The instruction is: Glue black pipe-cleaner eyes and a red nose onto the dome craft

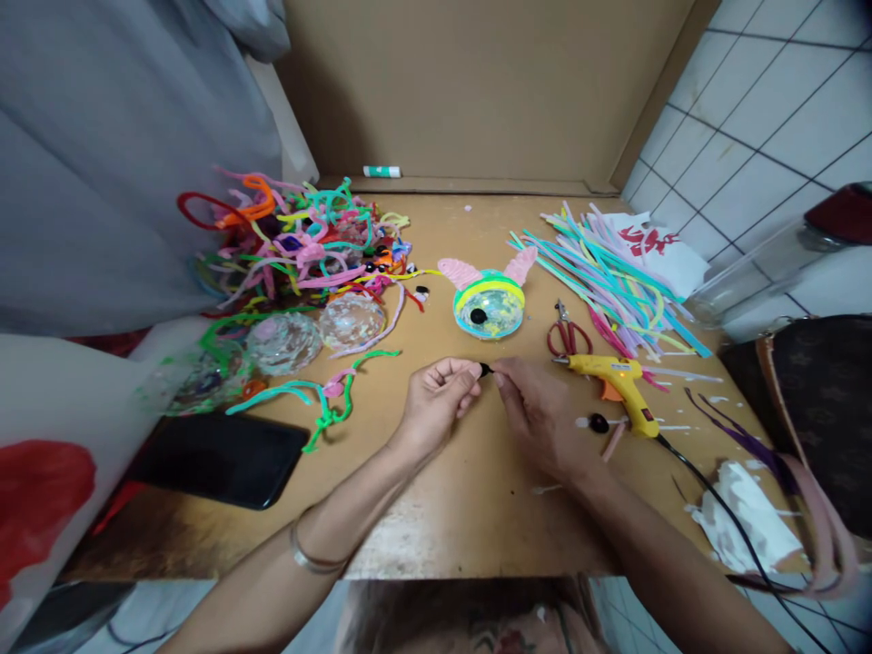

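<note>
Between the fingertips of my two hands is a small black piece (485,370), too small to name exactly. My left hand (442,392) pinches it from the left, thumb on top. My right hand (538,413) has its fingers closed at the piece's right end. Just beyond them stands a clear plastic ball (489,311) with yellow and green bands, two pink pipe-cleaner ears (460,272) and one round black eye (479,316). A second black round piece (599,423) lies right of my right hand, near the yellow hot glue gun (617,372).
Left are a heap of coloured pipe cleaners (300,232), clear plastic balls (282,343) and a black phone (222,459). Right are red-handled scissors (569,336), straight pipe cleaners (606,272), crumpled white tissue (746,518) and the glue gun's cord (712,495). A glue stick (381,172) lies at the back.
</note>
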The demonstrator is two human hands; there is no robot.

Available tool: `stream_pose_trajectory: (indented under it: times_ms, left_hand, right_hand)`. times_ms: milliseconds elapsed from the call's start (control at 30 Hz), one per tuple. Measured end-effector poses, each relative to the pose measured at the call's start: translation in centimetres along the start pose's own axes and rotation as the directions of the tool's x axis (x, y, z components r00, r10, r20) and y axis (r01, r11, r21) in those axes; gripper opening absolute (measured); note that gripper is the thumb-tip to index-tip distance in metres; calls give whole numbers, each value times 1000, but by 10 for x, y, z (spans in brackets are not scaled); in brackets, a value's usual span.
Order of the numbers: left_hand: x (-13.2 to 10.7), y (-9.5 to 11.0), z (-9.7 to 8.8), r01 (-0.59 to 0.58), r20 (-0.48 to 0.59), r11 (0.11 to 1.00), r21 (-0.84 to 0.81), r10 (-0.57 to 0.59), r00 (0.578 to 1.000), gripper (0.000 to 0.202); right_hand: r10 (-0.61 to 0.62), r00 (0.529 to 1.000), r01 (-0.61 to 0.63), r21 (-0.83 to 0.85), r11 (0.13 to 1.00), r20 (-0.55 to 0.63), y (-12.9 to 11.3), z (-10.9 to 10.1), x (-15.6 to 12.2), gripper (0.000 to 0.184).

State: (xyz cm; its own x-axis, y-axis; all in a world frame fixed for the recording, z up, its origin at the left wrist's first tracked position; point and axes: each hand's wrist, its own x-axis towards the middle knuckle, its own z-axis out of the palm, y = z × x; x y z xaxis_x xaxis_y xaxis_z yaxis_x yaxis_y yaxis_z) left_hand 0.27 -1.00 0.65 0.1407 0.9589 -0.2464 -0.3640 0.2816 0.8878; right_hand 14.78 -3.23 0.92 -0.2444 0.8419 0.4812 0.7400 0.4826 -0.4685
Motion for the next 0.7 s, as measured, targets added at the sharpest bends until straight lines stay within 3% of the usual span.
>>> stream_pose_trajectory:
  times_ms: [433, 700]
  left_hand:
    - [-4, -7, 6, 91, -36, 983, -159, -98, 995, 31]
    - [-7, -6, 8, 95, -29, 981, -171, -102, 994, 29]
  right_hand:
    - [-119, 992, 107, -216, 970, -42, -4, 7, 0, 18]
    - [-164, 985, 148, -207, 967, -61, 4, 5, -1, 18]
